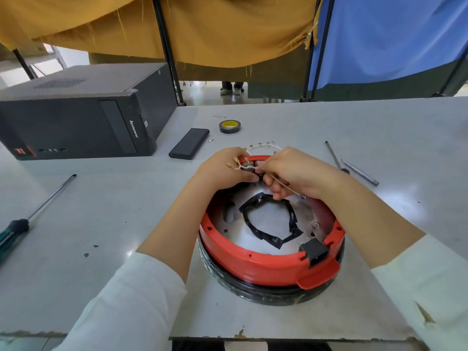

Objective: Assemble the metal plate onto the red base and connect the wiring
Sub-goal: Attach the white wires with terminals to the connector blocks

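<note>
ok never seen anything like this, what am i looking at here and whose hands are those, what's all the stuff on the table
There is only one picture, taken by a camera worn on a person's head, looking forward and down. There is no machine: the hands belong to that person.

In front of them, on a grey table, sits a round red base with a metal plate lying inside it. Both hands work at its far rim. The left hand holds thin wires with small brass ends. The right hand pinches another wire.

Around them lie a screwdriver on the left, two thin metal tools on the right, a roll of tape, a flat black box and a computer case. Yellow and blue cloths hang behind.
</note>
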